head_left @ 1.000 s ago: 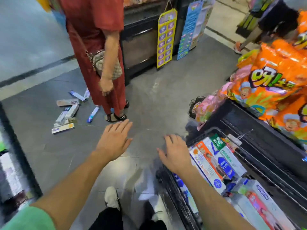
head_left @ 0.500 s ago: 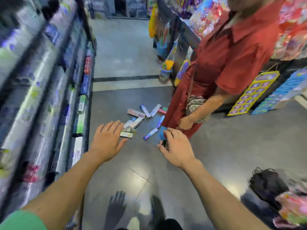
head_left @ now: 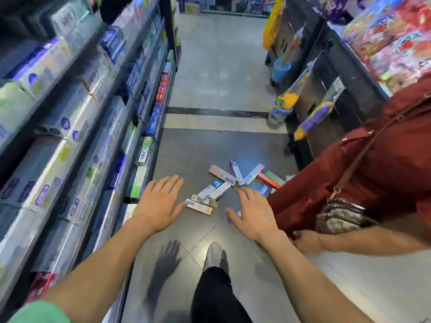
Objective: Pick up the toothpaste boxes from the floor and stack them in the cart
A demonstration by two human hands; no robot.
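Nearest me I see my own black trouser leg (head_left: pixel 215 297) and a pale shoe (head_left: pixel 213 254) stepping onto the dark grey floor (head_left: pixel 186 155), with a hand-shaped shadow beside it. My two bare forearms reach forward. My left hand (head_left: pixel 158 203) is spread wide, palm down, fingers straight, holding nothing. My right hand (head_left: pixel 253 214) is likewise wide and flat, fingers slightly fanned, and grips nothing.

Just beyond and between my hands lie the toothpaste boxes (head_left: pixel 218 190), scattered in a loose heap on the floor, some crossing each other; one white and orange box (head_left: pixel 198 206) sits closest, near my left thumb. A red box and a green box lie at the right edge of the heap.

To my right stands a person in a dark red dress (head_left: pixel 363 173), carrying a patterned shoulder bag (head_left: pixel 342 216), one hand low near my right wrist.

On my left run store shelves (head_left: pixel 98 108) packed with boxed goods. Farther off the floor turns pale past a dark stripe, and a display of bright snack packs (head_left: pixel 394 40) sits at the upper right. The cart is not in sight
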